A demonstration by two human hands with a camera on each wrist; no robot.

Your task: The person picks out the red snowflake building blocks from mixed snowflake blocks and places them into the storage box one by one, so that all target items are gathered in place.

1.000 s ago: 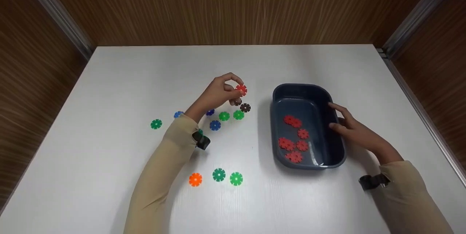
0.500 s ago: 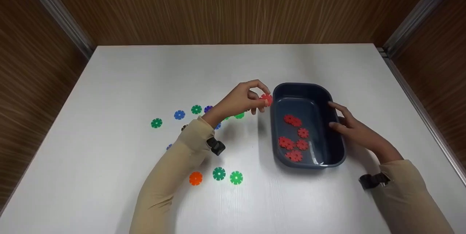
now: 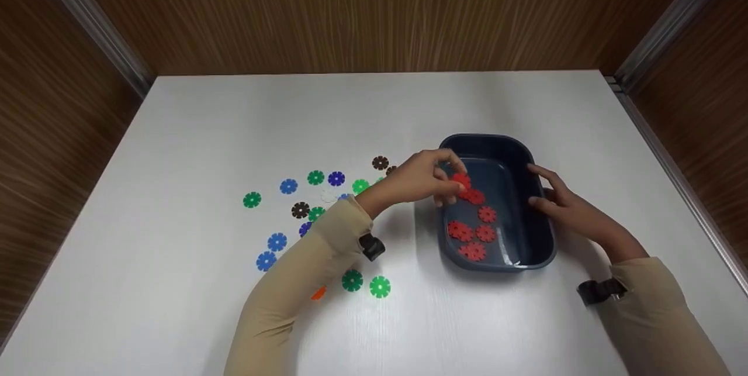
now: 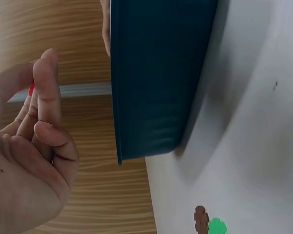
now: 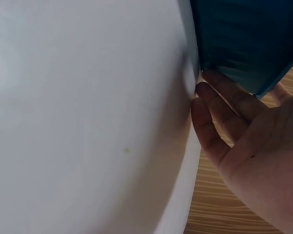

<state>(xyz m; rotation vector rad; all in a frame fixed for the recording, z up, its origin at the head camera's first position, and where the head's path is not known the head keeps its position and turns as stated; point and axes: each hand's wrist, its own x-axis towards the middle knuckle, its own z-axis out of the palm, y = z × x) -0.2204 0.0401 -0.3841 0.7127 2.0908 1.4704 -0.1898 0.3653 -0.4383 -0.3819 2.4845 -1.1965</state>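
Observation:
In the head view my left hand (image 3: 421, 180) is over the left side of a dark blue plastic bin (image 3: 543, 256). Its thumb and index finger pinch a red notched disc (image 3: 461, 179), a snowflake-shaped linking piece. Only a sliver of that red disc (image 4: 31, 89) shows between the fingertips in the left wrist view. Several more red discs (image 3: 487, 214) lie on the bin's floor. My right hand (image 3: 570, 209) grips the bin's right wall, thumb and index finger at the rim. The right wrist view has its other fingers (image 5: 217, 105) against the outside, low by the table.
Left of the bin, several loose discs lie on the white table (image 3: 193, 130), among them a blue one (image 3: 277, 241), a brown one (image 3: 380, 162) and a light green one (image 3: 380, 286). My left forearm partly covers an orange disc (image 3: 318, 293). A wood-grain panel (image 3: 374, 13) stands behind.
My left hand has carried the red disc rightward from above the loose discs, past the bin's left rim to over its inside. The right hand and the bin have stayed put.

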